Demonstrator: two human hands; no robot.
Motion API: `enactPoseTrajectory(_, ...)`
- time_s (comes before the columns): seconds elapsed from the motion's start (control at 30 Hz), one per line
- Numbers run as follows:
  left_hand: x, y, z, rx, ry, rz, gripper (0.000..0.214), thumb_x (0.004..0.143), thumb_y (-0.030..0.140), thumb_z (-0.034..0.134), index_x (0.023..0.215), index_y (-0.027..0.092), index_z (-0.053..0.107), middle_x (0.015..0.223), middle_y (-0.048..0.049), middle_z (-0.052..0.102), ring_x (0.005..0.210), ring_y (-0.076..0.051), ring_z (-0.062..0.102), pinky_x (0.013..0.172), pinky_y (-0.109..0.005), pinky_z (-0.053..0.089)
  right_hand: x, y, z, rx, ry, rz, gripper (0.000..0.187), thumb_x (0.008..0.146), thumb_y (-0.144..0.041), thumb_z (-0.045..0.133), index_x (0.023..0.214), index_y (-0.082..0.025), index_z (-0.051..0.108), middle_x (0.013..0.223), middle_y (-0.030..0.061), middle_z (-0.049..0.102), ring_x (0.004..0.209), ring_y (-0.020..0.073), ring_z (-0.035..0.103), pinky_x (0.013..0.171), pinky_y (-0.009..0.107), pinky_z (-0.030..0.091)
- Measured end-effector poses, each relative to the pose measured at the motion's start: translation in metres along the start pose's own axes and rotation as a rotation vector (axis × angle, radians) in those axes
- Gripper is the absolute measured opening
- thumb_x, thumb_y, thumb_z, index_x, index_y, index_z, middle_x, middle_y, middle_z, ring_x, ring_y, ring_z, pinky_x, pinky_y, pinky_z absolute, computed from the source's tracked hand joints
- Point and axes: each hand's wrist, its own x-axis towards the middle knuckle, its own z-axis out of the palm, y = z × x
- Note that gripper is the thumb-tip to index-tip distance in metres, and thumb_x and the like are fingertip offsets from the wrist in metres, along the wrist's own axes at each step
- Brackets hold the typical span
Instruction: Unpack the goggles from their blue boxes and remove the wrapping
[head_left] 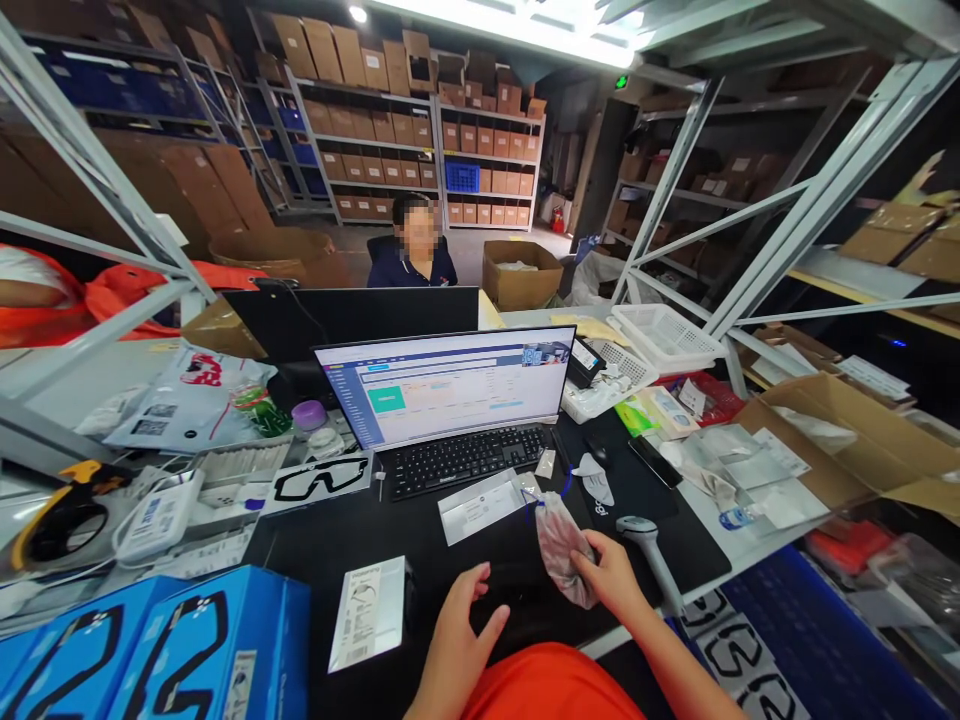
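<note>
My right hand (609, 572) pinches the side of a soft greyish-pink drawstring pouch (561, 545) with blue cords, held over the black desk mat. What the pouch contains is hidden. To its left, my left hand (466, 625) hovers with thumb and fingers apart, nothing between them. A white printed slip (480, 505) lies just beyond the hands, below the keyboard. Near the mat's left side rests a small white box (369, 612) with a product picture and barcode. A second, small grey pouch (594, 480) with a blue cord lies beyond the held one.
A monitor (450, 390) and black keyboard (469, 460) stand ahead. At right are a barcode scanner (649, 560), a phone (654, 462) and an open carton (847, 430). Blue boxes (262, 640) crowd the front left. Across the desk sits a person (412, 262).
</note>
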Motion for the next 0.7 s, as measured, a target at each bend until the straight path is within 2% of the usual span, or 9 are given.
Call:
enactPoseTrajectory(0.07, 0.012, 0.019, 0.003, -0.102, 0.021, 0.053, 0.057, 0.083, 0.034, 0.066, 0.136, 0.019, 0.051, 0.13, -0.0147, 0.063, 0.107, -0.025, 0.068, 0.094, -0.044, 0.057, -0.008, -0.018, 0.005, 0.009, -0.01, -0.119, 0.015, 0.082, -0.021, 0.056, 0.084, -0.019, 0.07, 0.083, 0.0052, 0.071, 0.08, 0.0231, 0.066, 0.074, 0.031, 0.05)
enactPoseTrajectory(0.13, 0.022, 0.036, 0.004, -0.128, 0.069, 0.11, 0.06, 0.082, 0.033, 0.068, 0.137, 0.018, 0.049, 0.132, -0.0164, 0.062, 0.112, -0.027, 0.067, 0.094, -0.044, 0.058, -0.014, -0.034, 0.014, -0.008, -0.021, -0.265, 0.015, 0.076, -0.011, 0.055, 0.08, -0.019, 0.067, 0.081, 0.0043, 0.068, 0.079, 0.0214, 0.064, 0.073, 0.03, 0.048)
enactPoseTrajectory(0.2, 0.027, 0.047, 0.002, -0.102, 0.12, 0.175, 0.05, 0.085, 0.032, 0.067, 0.131, 0.019, 0.055, 0.127, -0.0145, 0.065, 0.114, -0.027, 0.066, 0.094, -0.043, 0.058, -0.019, -0.047, 0.021, -0.066, -0.029, -0.364, 0.021, 0.071, -0.004, 0.054, 0.08, -0.02, 0.065, 0.083, 0.004, 0.067, 0.082, 0.0209, 0.062, 0.074, 0.03, 0.047)
enactPoseTrajectory(0.27, 0.027, 0.052, -0.003, -0.069, 0.138, 0.252, 0.031, 0.089, 0.028, 0.062, 0.119, 0.023, 0.063, 0.121, -0.0106, 0.069, 0.113, -0.025, 0.066, 0.096, -0.041, 0.057, -0.023, -0.057, 0.024, -0.125, -0.075, -0.388, 0.02, 0.07, -0.004, 0.058, 0.08, -0.02, 0.063, 0.084, 0.003, 0.066, 0.081, 0.0201, 0.06, 0.073, 0.029, 0.047)
enactPoseTrajectory(0.37, 0.021, 0.053, -0.01, -0.055, 0.117, 0.325, 0.02, 0.093, 0.02, 0.054, 0.105, 0.026, 0.069, 0.116, -0.0066, 0.071, 0.109, -0.021, 0.068, 0.096, -0.036, 0.057, -0.028, -0.071, 0.018, -0.031, -0.18, -0.39, 0.028, 0.076, -0.01, 0.067, 0.1, -0.023, 0.063, 0.091, 0.0019, 0.065, 0.078, 0.0177, 0.06, 0.071, 0.028, 0.049)
enactPoseTrajectory(0.47, 0.015, 0.05, -0.014, -0.077, 0.088, 0.32, 0.02, 0.092, 0.017, 0.052, 0.1, 0.026, 0.068, 0.115, -0.0062, 0.072, 0.107, -0.02, 0.069, 0.093, -0.034, 0.058, -0.031, -0.083, 0.008, 0.082, -0.182, -0.457, 0.042, 0.084, -0.015, 0.065, 0.123, -0.027, 0.057, 0.116, 0.0066, 0.063, 0.094, 0.0184, 0.062, 0.083, 0.031, 0.052)
enactPoseTrajectory(0.57, 0.011, 0.048, -0.017, -0.137, 0.037, 0.268, 0.017, 0.092, 0.018, 0.053, 0.097, 0.026, 0.068, 0.117, -0.0075, 0.07, 0.109, -0.022, 0.068, 0.094, -0.036, 0.057, -0.028, -0.093, 0.004, -0.025, -0.238, -0.523, 0.046, 0.082, -0.014, 0.07, 0.123, -0.032, 0.061, 0.138, 0.0073, 0.052, 0.11, 0.022, 0.059, 0.092, 0.035, 0.051)
enactPoseTrajectory(0.7, 0.008, 0.046, -0.019, -0.384, -0.052, 0.116, 0.008, 0.091, 0.026, 0.058, 0.088, 0.023, 0.065, 0.119, -0.0098, 0.069, 0.112, -0.024, 0.066, 0.094, -0.038, 0.056, -0.025, -0.092, 0.013, -0.035, -0.261, -0.476, 0.048, 0.072, -0.013, 0.078, 0.115, -0.03, 0.063, 0.134, 0.0069, 0.054, 0.115, 0.0242, 0.058, 0.095, 0.037, 0.05)
